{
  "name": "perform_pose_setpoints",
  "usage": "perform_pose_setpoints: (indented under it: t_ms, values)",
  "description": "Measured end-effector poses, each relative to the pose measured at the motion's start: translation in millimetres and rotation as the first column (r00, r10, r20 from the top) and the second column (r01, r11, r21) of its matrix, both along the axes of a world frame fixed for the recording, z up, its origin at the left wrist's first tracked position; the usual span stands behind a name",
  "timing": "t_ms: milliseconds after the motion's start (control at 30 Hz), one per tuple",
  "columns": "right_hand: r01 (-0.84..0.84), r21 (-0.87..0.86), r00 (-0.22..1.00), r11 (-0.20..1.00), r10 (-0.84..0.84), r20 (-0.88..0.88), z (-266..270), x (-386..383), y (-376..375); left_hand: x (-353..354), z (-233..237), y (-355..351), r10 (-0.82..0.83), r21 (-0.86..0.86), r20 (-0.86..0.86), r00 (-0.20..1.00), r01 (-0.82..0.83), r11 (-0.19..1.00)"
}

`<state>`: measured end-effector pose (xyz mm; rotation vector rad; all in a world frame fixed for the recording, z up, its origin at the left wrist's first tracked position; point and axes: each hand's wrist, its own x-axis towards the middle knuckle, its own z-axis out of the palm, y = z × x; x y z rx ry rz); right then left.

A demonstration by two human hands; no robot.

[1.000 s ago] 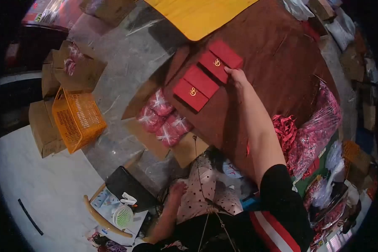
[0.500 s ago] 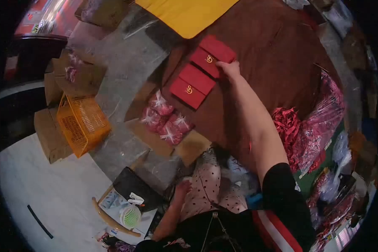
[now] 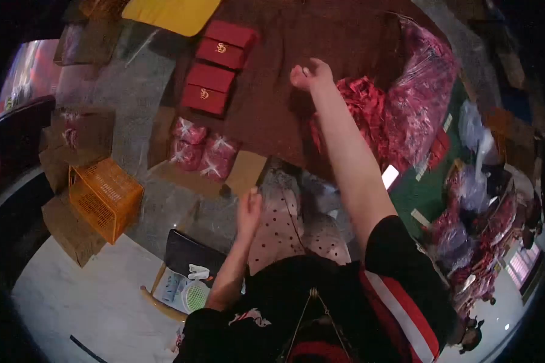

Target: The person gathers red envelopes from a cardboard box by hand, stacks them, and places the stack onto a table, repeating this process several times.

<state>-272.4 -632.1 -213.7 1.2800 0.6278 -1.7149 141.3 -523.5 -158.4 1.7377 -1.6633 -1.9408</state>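
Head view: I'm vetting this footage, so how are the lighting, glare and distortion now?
Head view: strong fisheye curvature, near-black corners; dim, uneven light, though right hand and left hand are discernible; glints on the clear plastic bag; a small white rectangle looks blown out; the gold emblem on the nearer red box is recognisable.

On your left, the far red box (image 3: pixel 227 41) bears a gold monogram (image 3: pixel 221 48) that you can read as an S entwined with what looks like a G. The near red box (image 3: pixel 208 88) carries the same mark. The print (image 3: pixel 250 317) on your black shirt (image 3: pixel 278 285) is too small to read.
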Motion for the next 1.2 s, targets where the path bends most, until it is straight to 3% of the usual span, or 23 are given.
perform_pose_setpoints:
  t_ms: [33,67,100,133,167,233,333,367,433,467,500,567,600,633,667,700,733,800,867,900,1000,1067,1200]
  values:
    - [0.046,0.001,0.999,0.999,-0.046,-0.016,8.3,3.8,19.6,-30.0,33.6,-7.3,-0.168,-0.223,0.063,0.984,0.178,0.958]
    - [0.012,0.092,0.998,0.996,-0.006,-0.060,27.2,11.7,37.8,-44.0,36.6,-6.6,-0.318,-0.502,0.037,0.947,0.293,0.814]
    - [0.012,0.100,0.993,0.995,0.000,-0.120,29.4,19.9,62.7,-73.0,53.5,-1.3,-0.338,-0.542,-0.166,0.926,0.201,0.816]
    - [0.010,0.100,0.983,0.995,0.009,-0.183,28.8,24.8,83.8,-109.9,99.8,-3.8,-0.470,-0.652,-0.113,0.875,0.292,0.700]
    - [-0.019,0.099,0.973,0.995,0.041,-0.229,35.8,31.2,106.4,-128.4,106.4,6.8,-0.539,-0.694,-0.130,0.832,0.312,0.649]
    - [-0.006,0.022,0.945,1.000,0.013,-0.327,79.0,48.7,161.3,-167.6,136.0,60.8,-0.624,-0.794,-0.216,0.751,0.237,0.560]
    - [0.035,-0.148,0.948,0.988,-0.080,-0.307,115.6,52.6,258.4,-181.0,168.4,180.8,-0.824,-0.767,-0.117,0.554,0.476,0.429]
    - [0.019,-0.175,0.918,0.984,-0.087,-0.388,116.8,54.2,302.0,-180.1,166.4,212.3,-0.813,-0.780,-0.112,0.571,0.457,0.428]
    - [0.257,0.033,0.796,0.966,-0.192,-0.574,80.4,56.2,368.9,-182.8,173.9,277.4,-0.823,-0.776,-0.213,0.527,0.420,0.470]
    - [0.255,0.087,0.792,0.963,-0.156,-0.590,119.8,66.4,418.6,-187.2,181.0,311.2,-0.801,-0.797,-0.252,0.543,0.353,0.490]
    - [0.148,0.128,0.808,0.981,-0.045,-0.587,173.4,89.7,474.4,-193.1,181.1,344.4,-0.787,-0.820,-0.262,0.559,0.301,0.486]
    - [0.254,0.164,0.835,0.953,-0.131,-0.534,157.8,89.1,546.3,-206.1,192.5,400.2,-0.818,-0.892,-0.190,0.543,0.254,0.375]
    - [0.411,0.111,0.801,0.905,-0.301,-0.518,156.4,89.1,580.2,-215.2,183.9,426.3,-0.836,-0.939,-0.166,0.523,0.174,0.295]
    - [0.559,0.062,0.742,0.827,-0.465,-0.484,157.9,90.0,616.2,-221.5,195.7,452.1,-0.842,-0.899,-0.225,0.490,0.228,0.373]
    - [0.407,0.146,0.840,0.902,-0.306,-0.448,186.3,101.3,667.0,-218.4,205.8,477.5,-0.863,-0.888,-0.206,0.462,0.281,0.363]
    - [0.529,0.114,0.687,0.841,-0.346,-0.639,118.6,85.0,685.4,-217.1,213.0,500.4,-0.881,-0.875,-0.185,0.434,0.335,0.349]
    - [0.583,0.002,0.659,0.813,-0.471,-0.587,146.2,95.5,720.0,-214.3,213.8,522.4,-0.917,-0.896,-0.160,0.365,0.337,0.290]
    - [0.702,-0.278,0.510,0.656,-0.735,-0.447,209.5,135.8,781.7,-190.8,211.5,568.4,-0.936,-0.829,-0.278,0.218,0.438,0.348]
    - [0.775,-0.263,0.389,0.575,-0.762,-0.517,218.8,163.0,833.6,-158.2,215.3,610.6,-0.947,-0.779,-0.317,0.050,0.556,0.290]
    - [0.810,-0.318,0.350,0.493,-0.841,-0.413,234.4,183.8,857.7,-143.7,215.4,622.6,-0.934,-0.751,-0.355,-0.031,0.605,0.266]
    - [0.790,-0.325,0.321,0.521,-0.801,-0.505,256.0,256.5,913.6,-107.7,205.6,630.4,-0.947,-0.797,-0.213,-0.239,0.603,0.028]
    - [0.793,-0.286,0.283,0.538,-0.741,-0.609,246.5,299.0,949.9,-101.2,197.4,629.3,-0.897,-0.663,-0.322,-0.303,0.748,-0.014]
    - [0.885,0.176,0.399,0.432,-0.504,-0.766,236.4,375.2,1018.3,-115.3,185.1,634.4,-0.829,-0.650,-0.312,-0.463,0.741,-0.170]
